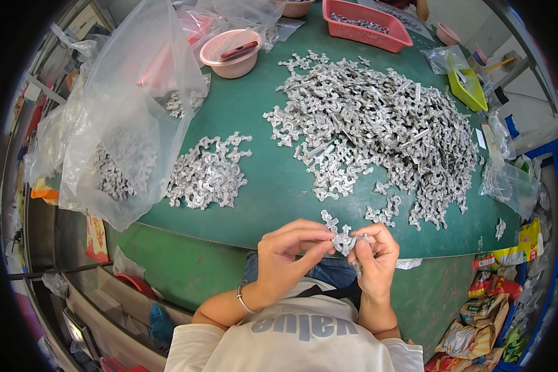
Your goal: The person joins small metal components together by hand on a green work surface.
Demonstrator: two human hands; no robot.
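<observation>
Between my two hands, just over the table's near edge, is a small silvery metal casting [343, 242] with knobbly, branching arms. My left hand [289, 249] pinches it from the left between thumb and fingers. From the other side, the thumb and curled fingers of my right hand [376, 255] close on it; part of the metal is hidden behind them. A large heap of similar castings [378, 124] spreads over the green table [254, 111] beyond my hands. Left of that lies a smaller pile of castings [208, 173]. A few loose castings [384, 211] lie just beyond my right hand.
At the left, a big clear plastic bag [136, 93] holds more castings. Far back are a pink bowl [229, 67] with a red-handled tool [239, 50] across it and a pink tray [366, 36] of metal parts. A yellow-green basket [468, 87] stands at the right edge.
</observation>
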